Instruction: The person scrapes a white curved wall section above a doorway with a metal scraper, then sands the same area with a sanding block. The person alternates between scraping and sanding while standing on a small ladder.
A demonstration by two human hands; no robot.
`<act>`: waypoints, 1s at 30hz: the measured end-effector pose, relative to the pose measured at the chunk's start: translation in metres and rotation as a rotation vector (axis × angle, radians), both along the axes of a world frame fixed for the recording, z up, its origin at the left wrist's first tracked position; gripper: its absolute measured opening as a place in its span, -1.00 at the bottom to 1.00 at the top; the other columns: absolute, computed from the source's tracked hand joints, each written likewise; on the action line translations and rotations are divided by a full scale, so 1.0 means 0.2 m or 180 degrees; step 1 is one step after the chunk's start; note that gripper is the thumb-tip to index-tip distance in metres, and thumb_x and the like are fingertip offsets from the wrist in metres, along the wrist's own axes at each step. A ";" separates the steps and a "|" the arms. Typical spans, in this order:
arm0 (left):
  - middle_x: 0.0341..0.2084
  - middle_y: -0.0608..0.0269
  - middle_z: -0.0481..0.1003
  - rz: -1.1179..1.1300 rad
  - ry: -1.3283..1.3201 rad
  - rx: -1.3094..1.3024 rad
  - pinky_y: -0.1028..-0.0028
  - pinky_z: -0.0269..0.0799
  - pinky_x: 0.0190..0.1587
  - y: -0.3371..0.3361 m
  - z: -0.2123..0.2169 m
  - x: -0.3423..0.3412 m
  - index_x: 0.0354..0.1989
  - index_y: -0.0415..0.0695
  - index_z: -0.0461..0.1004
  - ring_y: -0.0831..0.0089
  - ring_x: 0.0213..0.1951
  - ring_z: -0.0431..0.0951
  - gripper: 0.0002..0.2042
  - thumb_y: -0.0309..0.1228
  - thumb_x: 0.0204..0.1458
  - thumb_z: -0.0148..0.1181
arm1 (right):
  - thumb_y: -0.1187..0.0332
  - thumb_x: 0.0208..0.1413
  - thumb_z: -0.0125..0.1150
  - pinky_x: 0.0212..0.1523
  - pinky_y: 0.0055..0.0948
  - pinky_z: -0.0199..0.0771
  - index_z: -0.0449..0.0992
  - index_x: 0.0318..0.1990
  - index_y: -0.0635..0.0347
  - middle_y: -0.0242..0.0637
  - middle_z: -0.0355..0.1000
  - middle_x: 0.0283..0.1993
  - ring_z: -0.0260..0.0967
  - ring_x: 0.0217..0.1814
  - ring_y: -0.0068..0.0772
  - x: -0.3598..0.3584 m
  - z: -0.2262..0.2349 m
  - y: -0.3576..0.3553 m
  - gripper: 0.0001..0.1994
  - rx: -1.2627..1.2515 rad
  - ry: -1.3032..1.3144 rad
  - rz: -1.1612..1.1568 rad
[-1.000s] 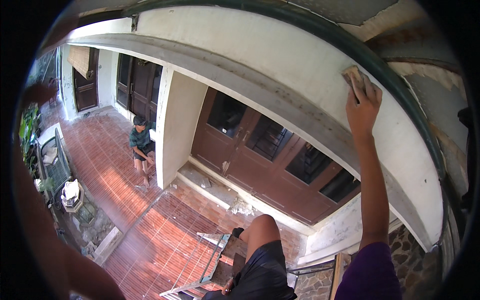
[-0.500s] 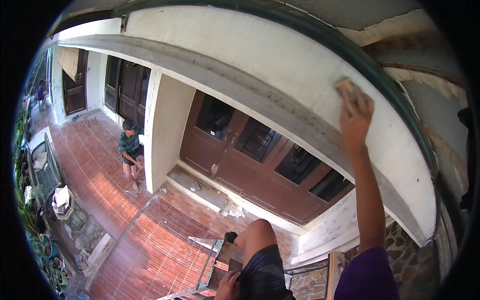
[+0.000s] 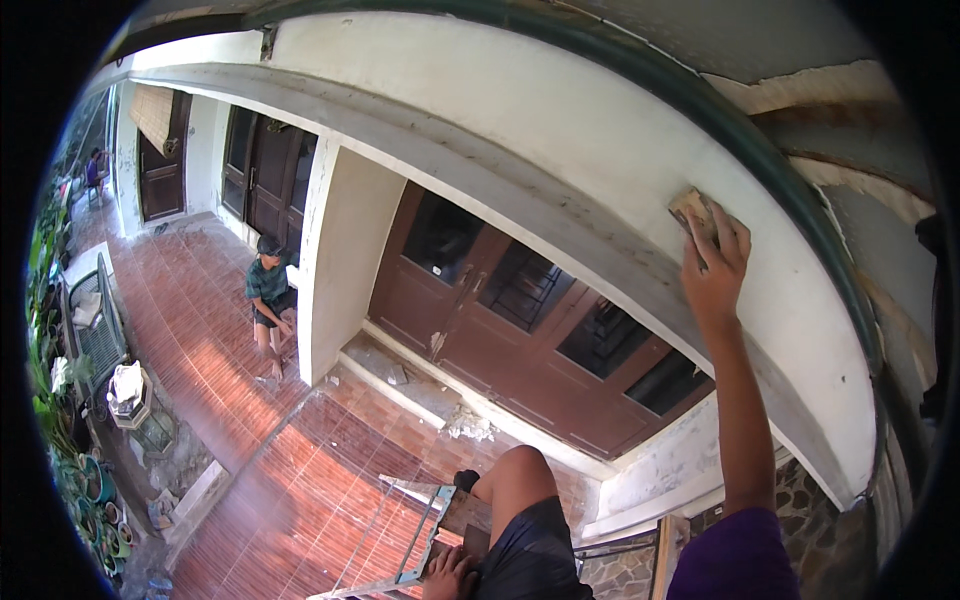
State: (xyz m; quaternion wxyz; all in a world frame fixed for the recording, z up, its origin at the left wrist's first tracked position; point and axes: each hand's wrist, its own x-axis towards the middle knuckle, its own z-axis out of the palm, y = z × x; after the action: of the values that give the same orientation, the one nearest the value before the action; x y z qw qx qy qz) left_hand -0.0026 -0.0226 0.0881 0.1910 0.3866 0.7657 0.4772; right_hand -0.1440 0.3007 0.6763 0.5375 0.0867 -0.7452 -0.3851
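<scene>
Below me lay a porch with a red tiled floor (image 3: 250,480) and dark brown doors (image 3: 520,330), seen from high up. My right hand (image 3: 712,275) was raised to the white beam (image 3: 560,130) on the right, and its grip was closed around a small brown sanding block (image 3: 692,210), pressing it flat against the beam just under the green edge (image 3: 700,110). My left hand (image 3: 448,575) was low and near, its grip closed on the metal ladder (image 3: 420,540) beside my bent knee. Far to the left, a person in a green shirt (image 3: 268,300) sat beside a white pillar (image 3: 345,260).
</scene>
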 end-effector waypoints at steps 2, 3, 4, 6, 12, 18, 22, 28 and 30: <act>0.36 -0.17 0.19 -0.0044 0.0041 -0.0037 -0.04 0.00 0.39 0.00 -0.01 0.00 0.31 -0.07 0.35 -0.13 0.41 0.07 -0.43 -0.15 0.11 0.12 | 0.58 -0.07 0.37 0.21 -0.26 0.32 0.65 0.07 0.01 -0.30 0.43 0.26 0.28 0.16 -0.16 0.00 -0.01 0.00 -0.54 0.0030 0.0042 0.0072; 0.36 -0.19 0.18 -0.0095 0.0092 -0.0078 -0.05 -0.01 0.40 0.00 -0.02 0.00 0.32 -0.07 0.34 -0.15 0.42 0.06 -0.41 -0.14 0.09 0.11 | 0.57 -0.06 0.37 0.21 -0.26 0.31 0.65 0.07 0.01 -0.30 0.43 0.25 0.28 0.17 -0.16 0.00 -0.01 0.00 -0.54 -0.0028 0.0046 0.0012; 0.37 -0.21 0.17 -0.0151 0.0144 -0.0118 -0.06 -0.02 0.40 0.00 -0.02 -0.01 0.32 -0.07 0.33 -0.16 0.42 0.06 -0.38 -0.14 0.06 0.11 | 0.57 -0.06 0.37 0.21 -0.26 0.31 0.65 0.07 0.01 -0.30 0.43 0.26 0.28 0.18 -0.16 0.00 -0.01 0.00 -0.54 0.0015 0.0040 0.0081; 0.38 -0.23 0.14 -0.0294 0.0121 -0.0094 -0.10 -0.05 0.40 -0.01 -0.02 -0.02 0.35 -0.06 0.31 -0.18 0.42 0.04 -0.31 -0.12 -0.03 0.13 | 0.57 -0.05 0.38 0.22 -0.26 0.29 0.65 0.07 0.01 -0.30 0.42 0.26 0.27 0.19 -0.16 -0.01 -0.01 0.00 -0.54 0.0001 0.0044 0.0171; 0.40 -0.27 0.08 -0.0691 0.0161 -0.0215 -0.18 -0.10 0.40 -0.04 0.03 -0.08 0.41 -0.03 0.24 -0.23 0.44 -0.02 -0.18 -0.12 -0.16 0.20 | 0.55 0.02 0.37 0.09 -0.19 0.42 0.65 0.06 0.07 -0.17 0.46 0.19 0.34 0.12 -0.09 0.06 -0.07 -0.16 -0.60 -0.0328 0.0232 0.0452; 0.41 -0.34 0.02 -0.0867 -0.0044 -0.0300 -0.12 -0.06 0.42 -0.06 0.12 -0.07 0.43 -0.04 0.19 -0.35 0.42 -0.04 -0.24 -0.32 -0.05 0.22 | 0.57 0.02 0.27 0.01 -0.15 0.50 0.51 0.11 0.47 0.05 0.55 -0.04 0.51 -0.08 0.06 0.34 -0.69 -0.45 -0.57 -0.1504 -0.0412 0.1004; 0.37 -0.50 0.00 -0.0323 -0.0148 0.0373 -0.07 0.07 0.40 -0.08 0.18 0.00 0.42 -0.10 0.18 -0.41 0.39 0.00 -0.34 -0.45 0.05 0.12 | 0.50 0.05 0.32 -0.01 -0.28 0.52 0.53 0.04 0.45 0.02 0.56 -0.09 0.56 -0.07 -0.08 0.50 -1.27 -0.61 -0.62 -0.3422 -0.0770 0.1295; 0.38 -0.44 0.04 -0.0128 -0.0577 -0.0088 0.06 0.53 -0.03 -0.23 0.36 0.06 0.41 -0.23 0.13 -0.31 0.07 0.45 -0.32 -0.52 0.04 0.12 | 0.45 0.09 0.34 -0.15 -0.51 0.50 0.52 0.11 0.41 -0.12 0.58 -0.15 0.52 -0.22 -0.49 0.75 -1.71 -0.68 -0.59 -0.5372 -0.0772 0.0919; 0.25 -0.23 0.33 0.0166 -0.1048 0.0223 0.24 0.52 -0.33 -0.28 0.45 0.03 0.43 -0.23 0.11 0.06 -0.31 0.60 -0.27 -0.59 -0.01 0.16 | 0.44 0.13 0.33 -0.15 -0.54 0.49 0.52 0.11 0.41 -0.15 0.58 -0.14 0.50 -0.22 -0.53 0.80 -1.75 -0.65 -0.60 -0.5510 -0.0750 0.0914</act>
State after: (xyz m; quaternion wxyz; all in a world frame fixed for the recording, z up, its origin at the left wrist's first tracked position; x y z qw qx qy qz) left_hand 0.0041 -0.0785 0.1786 0.2879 0.2896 0.7167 0.5653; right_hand 0.0156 0.1698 0.3259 0.3775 -0.2187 -0.8077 0.3966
